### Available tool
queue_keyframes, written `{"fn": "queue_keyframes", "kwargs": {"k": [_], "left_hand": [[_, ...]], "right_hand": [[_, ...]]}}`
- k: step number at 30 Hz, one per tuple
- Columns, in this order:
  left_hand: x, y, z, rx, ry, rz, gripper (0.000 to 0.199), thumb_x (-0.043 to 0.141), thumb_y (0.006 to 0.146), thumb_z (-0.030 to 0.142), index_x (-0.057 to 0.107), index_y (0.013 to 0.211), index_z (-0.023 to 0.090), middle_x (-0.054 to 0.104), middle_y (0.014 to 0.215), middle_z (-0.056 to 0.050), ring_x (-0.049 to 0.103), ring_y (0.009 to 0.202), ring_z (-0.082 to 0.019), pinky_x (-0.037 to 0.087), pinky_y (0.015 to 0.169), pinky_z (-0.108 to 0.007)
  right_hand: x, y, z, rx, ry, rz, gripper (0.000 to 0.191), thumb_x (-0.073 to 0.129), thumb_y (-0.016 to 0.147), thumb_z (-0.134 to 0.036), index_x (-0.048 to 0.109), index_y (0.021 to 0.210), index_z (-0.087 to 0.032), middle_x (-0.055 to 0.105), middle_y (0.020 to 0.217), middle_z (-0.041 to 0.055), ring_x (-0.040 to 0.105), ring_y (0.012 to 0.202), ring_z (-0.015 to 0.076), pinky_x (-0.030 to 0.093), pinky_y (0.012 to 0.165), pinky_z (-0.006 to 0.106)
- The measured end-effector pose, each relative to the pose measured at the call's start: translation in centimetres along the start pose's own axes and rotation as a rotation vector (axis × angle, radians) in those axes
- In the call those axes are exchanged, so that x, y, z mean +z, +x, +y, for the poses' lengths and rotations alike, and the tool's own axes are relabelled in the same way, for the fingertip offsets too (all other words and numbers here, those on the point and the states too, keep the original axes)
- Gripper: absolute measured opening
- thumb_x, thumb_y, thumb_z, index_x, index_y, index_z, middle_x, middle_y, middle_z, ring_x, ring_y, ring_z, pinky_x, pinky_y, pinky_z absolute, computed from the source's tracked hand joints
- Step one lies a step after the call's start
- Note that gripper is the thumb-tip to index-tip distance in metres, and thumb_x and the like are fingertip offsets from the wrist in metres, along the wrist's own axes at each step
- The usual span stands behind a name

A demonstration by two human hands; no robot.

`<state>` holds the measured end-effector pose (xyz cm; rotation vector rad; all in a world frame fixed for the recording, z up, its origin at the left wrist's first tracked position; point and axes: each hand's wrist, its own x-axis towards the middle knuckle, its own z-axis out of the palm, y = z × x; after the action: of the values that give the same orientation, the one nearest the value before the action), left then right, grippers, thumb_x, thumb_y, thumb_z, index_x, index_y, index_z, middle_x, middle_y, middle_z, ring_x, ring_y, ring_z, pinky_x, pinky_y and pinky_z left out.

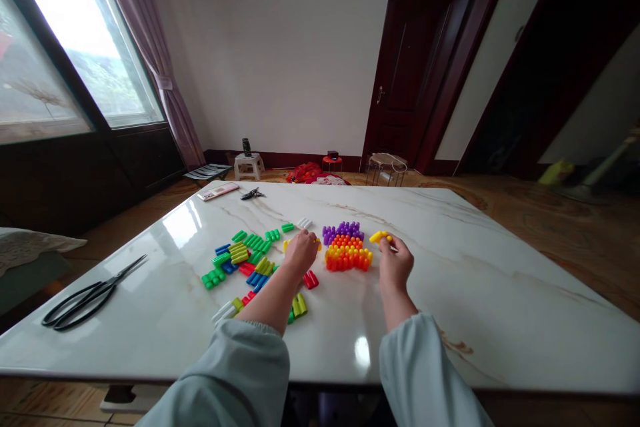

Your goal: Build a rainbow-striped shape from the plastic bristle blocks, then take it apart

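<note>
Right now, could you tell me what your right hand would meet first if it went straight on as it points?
The right hand, holding a yellow piece, would probably meet the purple blocks first, though depth is unclear.

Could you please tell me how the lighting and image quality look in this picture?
Head view: window overexposed; glare patches on the glossy tabletop; doorway side at right dark; edges stretched by the wide lens; small bricks near the hands slightly soft.

We can read no text, label, brand, number or sign on anything in this view.
</note>
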<state>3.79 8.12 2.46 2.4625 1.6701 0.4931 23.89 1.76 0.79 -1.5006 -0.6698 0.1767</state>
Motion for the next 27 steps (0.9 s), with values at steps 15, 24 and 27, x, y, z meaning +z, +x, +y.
{"fn": "queue_keyframes", "kwargs": {"k": [15, 24, 27], "left_hand": [[1.9, 0.4, 0.0, -0.064, -0.088, -0.051, 0.034, 0.047, 0.081, 0.015, 0.072, 0.103, 0.017, 0.070, 0.101, -0.009, 0.063, 0.096, -0.019, 0.046, 0.085, -0.025], [2.6, 0.8, -0.1, -0.006, -0.130, -0.066, 0.038, 0.047, 0.078, 0.011, 0.071, 0.107, 0.018, 0.071, 0.102, -0.009, 0.064, 0.097, -0.019, 0.048, 0.088, -0.027], [2.9, 0.9, -0.1, -0.006, -0.141, -0.069, 0.038, 0.046, 0.078, 0.011, 0.071, 0.106, 0.017, 0.071, 0.101, -0.009, 0.064, 0.096, -0.019, 0.048, 0.088, -0.027]], "right_hand": [[0.3, 1.0, 3.7, 0.004, -0.426, -0.145, 0.034, 0.049, 0.074, -0.028, 0.072, 0.095, -0.015, 0.070, 0.092, 0.0106, 0.062, 0.075, 0.0204, 0.044, 0.070, 0.028], [0.3, 0.6, 3.2, 0.033, -0.415, -0.233, 0.035, 0.048, 0.073, -0.034, 0.074, 0.091, -0.021, 0.073, 0.091, 0.0073, 0.063, 0.081, 0.0225, 0.045, 0.068, 0.029], [0.3, 0.5, 2.8, 0.045, -0.447, -0.251, 0.034, 0.047, 0.073, -0.035, 0.075, 0.088, -0.022, 0.073, 0.089, 0.0066, 0.061, 0.077, 0.0220, 0.043, 0.064, 0.028]]}}
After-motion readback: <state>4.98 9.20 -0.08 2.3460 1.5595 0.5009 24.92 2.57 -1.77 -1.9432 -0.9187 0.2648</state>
